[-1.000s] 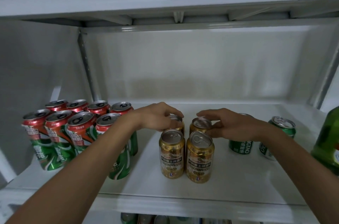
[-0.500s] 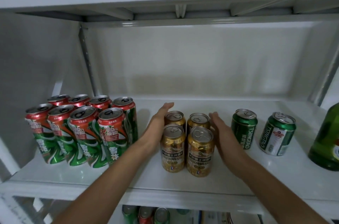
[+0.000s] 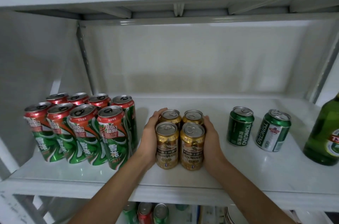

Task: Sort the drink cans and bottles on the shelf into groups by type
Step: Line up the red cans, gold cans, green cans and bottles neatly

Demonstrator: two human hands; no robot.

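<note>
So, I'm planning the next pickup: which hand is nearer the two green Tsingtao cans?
Right. The right hand presses the gold cans' right side, a gap short of the green Tsingtao cans; the left hand is beyond the gold cans.

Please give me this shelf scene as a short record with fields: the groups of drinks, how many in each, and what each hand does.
red-green cans: eight, two rows of four, left side of shelf
gold cans: four, a tight two-by-two block, middle
green cans: two, standing apart, right of middle
green bottle: one, upright, far right, partly out of view
left hand: flat against the left side of the gold block
right hand: flat against its right side
lower shelf: more cans, only the tops show
</note>
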